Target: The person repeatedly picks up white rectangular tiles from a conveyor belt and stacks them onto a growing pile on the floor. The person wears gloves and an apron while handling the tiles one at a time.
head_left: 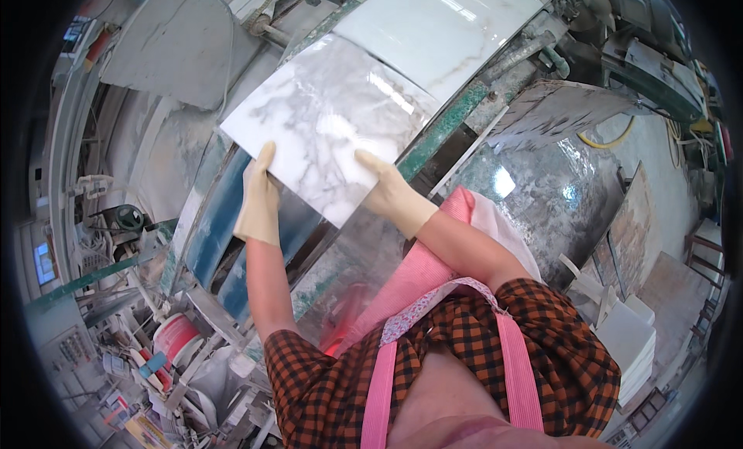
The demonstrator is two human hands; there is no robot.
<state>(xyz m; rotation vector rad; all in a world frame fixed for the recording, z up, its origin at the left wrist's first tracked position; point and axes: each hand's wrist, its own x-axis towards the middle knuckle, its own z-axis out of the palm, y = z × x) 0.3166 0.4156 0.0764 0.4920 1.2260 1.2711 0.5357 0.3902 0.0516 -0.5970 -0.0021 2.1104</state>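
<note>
From the head view, both gloved hands, left (259, 198) and right (393, 194), clasp the near edge of a marble tile (329, 116) lying on the saw bed (445, 128), seemingly mid-positioning; next likely calls for a steady, level slide.

Left hand (259, 198) fingertips hidden behind marble tile (329, 124), cluttered small items (147, 372) at lower left too blurred to identify

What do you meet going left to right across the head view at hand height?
Red-and-white bucket → left hand → grey-veined marble tile → right hand → stack of white tiles.
</note>
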